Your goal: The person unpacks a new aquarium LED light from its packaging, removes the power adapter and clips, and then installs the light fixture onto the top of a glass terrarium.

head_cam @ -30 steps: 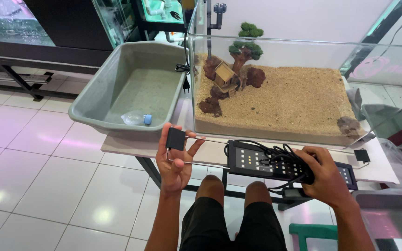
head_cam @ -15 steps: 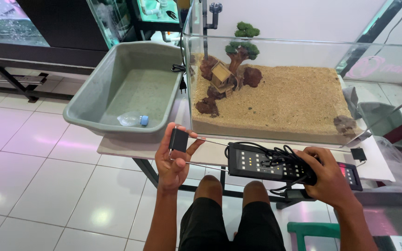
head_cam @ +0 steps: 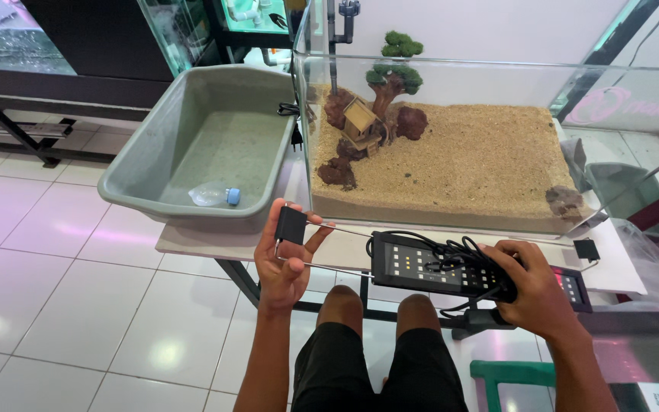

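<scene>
My left hand [head_cam: 284,263] pinches a small black bracket block [head_cam: 291,225] at the end of two thin metal rods. The rods run right to a flat black lamp panel [head_cam: 421,267] with rows of small lights facing up. My right hand [head_cam: 532,286] grips that panel near its right side, over a bundle of black cable [head_cam: 463,255]. A second black bracket [head_cam: 586,249] sticks out at the far right. Just beyond both hands stands a glass tank [head_cam: 451,145] with sand, a miniature tree, a little hut and dark rocks.
A grey plastic tub [head_cam: 146,179] holding a clear bottle with a blue cap [head_cam: 215,195] sits left of the tank on the same white tabletop [head_cam: 192,240]. My knees are below the panel. White tiled floor lies left; other aquariums stand behind.
The view has shifted slightly. My left hand with the bracket block has lifted a little; the right hand keeps the same grip on the panel.
</scene>
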